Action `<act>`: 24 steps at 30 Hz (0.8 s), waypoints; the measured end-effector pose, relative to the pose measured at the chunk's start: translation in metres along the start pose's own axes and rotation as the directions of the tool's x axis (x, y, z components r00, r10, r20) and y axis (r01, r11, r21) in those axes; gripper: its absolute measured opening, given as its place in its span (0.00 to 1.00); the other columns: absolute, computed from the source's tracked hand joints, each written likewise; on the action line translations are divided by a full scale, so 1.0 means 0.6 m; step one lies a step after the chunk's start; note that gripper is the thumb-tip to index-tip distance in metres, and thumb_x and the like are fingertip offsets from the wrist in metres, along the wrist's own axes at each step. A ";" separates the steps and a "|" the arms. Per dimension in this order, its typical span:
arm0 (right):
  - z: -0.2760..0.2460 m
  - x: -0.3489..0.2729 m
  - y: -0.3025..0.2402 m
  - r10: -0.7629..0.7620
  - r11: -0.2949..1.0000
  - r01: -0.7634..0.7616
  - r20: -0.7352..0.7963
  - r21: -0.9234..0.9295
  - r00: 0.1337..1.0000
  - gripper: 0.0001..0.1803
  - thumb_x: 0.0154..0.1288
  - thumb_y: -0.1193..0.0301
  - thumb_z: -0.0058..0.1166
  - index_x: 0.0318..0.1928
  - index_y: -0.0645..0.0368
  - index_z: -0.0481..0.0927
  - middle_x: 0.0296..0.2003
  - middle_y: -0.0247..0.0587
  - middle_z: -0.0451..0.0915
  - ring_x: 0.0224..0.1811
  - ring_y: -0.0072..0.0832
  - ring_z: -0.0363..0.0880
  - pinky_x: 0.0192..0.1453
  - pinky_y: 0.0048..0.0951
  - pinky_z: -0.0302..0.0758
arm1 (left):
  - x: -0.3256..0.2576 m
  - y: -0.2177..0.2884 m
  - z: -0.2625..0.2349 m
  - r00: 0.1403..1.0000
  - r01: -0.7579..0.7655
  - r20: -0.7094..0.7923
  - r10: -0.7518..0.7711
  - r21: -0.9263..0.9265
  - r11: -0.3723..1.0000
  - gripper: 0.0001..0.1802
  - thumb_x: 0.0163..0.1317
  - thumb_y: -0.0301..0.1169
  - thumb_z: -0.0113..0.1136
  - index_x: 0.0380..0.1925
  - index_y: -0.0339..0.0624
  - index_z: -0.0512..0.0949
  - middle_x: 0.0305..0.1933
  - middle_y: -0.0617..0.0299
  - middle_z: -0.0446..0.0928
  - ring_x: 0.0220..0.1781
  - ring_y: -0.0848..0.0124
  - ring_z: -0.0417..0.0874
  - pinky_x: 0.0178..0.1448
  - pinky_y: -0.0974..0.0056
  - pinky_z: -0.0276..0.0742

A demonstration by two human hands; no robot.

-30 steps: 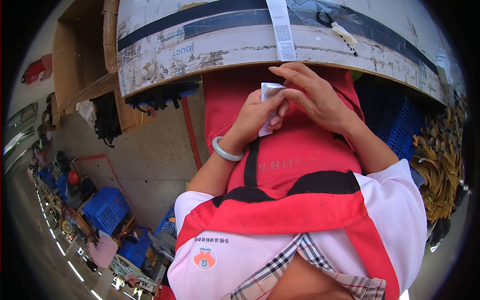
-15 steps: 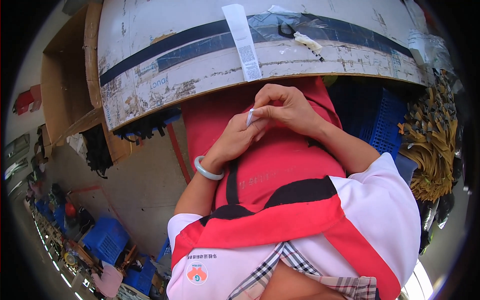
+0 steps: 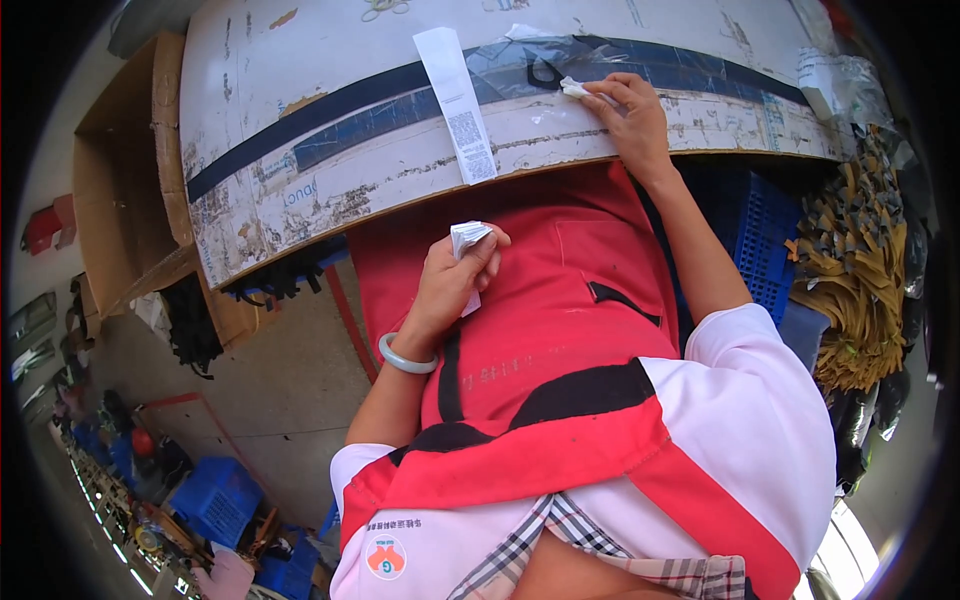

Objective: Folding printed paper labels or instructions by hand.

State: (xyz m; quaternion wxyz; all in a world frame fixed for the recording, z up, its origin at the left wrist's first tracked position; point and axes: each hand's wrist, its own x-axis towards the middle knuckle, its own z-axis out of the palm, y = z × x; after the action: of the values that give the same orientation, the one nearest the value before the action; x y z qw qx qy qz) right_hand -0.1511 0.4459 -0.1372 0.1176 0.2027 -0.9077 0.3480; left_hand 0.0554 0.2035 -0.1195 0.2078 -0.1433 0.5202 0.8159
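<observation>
My left hand (image 3: pixel 447 280) is in front of the red apron, closed round a folded bundle of white paper labels (image 3: pixel 468 236) whose layered ends stick out above the thumb. Over the table edge, my right hand (image 3: pixel 632 118) pinches a small crumpled white wrapped piece (image 3: pixel 573 88); the fingers cover much of it. To the left of it lies a long white printed paper strip (image 3: pixel 458 105), hanging slightly toward the table's front edge. Close to the right fingertips are clear plastic bags (image 3: pixel 510 72) and a black loop (image 3: pixel 541 74).
The worn white table (image 3: pixel 350 200) has a dark band across it. An open cardboard box (image 3: pixel 125 190) stands at its left end. Right of me are a blue crate (image 3: pixel 765 235) and a heap of tan strips (image 3: pixel 858 300). Rubber bands (image 3: pixel 385 8) lie at the far edge.
My hands have come apart. The right one has moved up and right onto the table and taken hold of the crumpled white piece. The left keeps the labels near the apron.
</observation>
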 end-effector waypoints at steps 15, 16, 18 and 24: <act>-0.020 0.014 0.001 0.429 0.781 -0.422 0.096 0.461 0.898 0.08 0.64 0.70 0.65 0.39 0.61 0.86 0.36 0.29 0.80 0.38 0.15 0.77 0.42 0.17 0.73 | 0.136 0.022 0.115 0.876 -0.405 0.303 0.375 0.885 0.232 0.06 0.59 0.21 0.51 0.37 0.37 0.74 0.70 0.51 0.66 0.45 0.47 0.82 0.48 0.50 0.79; -0.016 0.013 -0.003 0.278 0.881 -0.243 -0.028 0.406 0.960 0.09 0.63 0.69 0.66 0.40 0.61 0.86 0.37 0.30 0.80 0.38 0.16 0.77 0.42 0.18 0.73 | 0.134 0.024 0.112 0.901 -0.379 0.297 0.316 0.893 0.242 0.05 0.60 0.22 0.51 0.36 0.37 0.74 0.71 0.53 0.66 0.46 0.47 0.82 0.48 0.50 0.79; -0.013 0.012 -0.029 0.094 0.971 -0.066 -0.115 0.229 0.989 0.10 0.61 0.70 0.66 0.43 0.58 0.86 0.39 0.34 0.81 0.40 0.22 0.78 0.46 0.22 0.73 | 0.135 0.024 0.105 0.896 -0.397 0.308 0.319 0.878 0.267 0.06 0.60 0.21 0.51 0.37 0.37 0.75 0.71 0.55 0.66 0.47 0.47 0.82 0.49 0.50 0.78; 0.003 0.007 -0.029 -0.117 0.993 0.119 -0.135 0.004 0.984 0.09 0.58 0.70 0.66 0.39 0.57 0.85 0.38 0.38 0.81 0.41 0.35 0.76 0.48 0.33 0.72 | 0.104 0.019 0.089 0.854 -0.481 0.293 0.430 0.759 0.438 0.14 0.58 0.17 0.50 0.43 0.37 0.78 0.63 0.53 0.73 0.49 0.47 0.82 0.53 0.54 0.78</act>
State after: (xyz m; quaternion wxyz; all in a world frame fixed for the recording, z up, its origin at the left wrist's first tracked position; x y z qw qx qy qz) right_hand -0.1472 0.4314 -0.1267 0.1976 0.2328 -0.8821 0.3587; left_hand -0.0056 0.2596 -0.1162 0.0367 0.1361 0.8463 0.5137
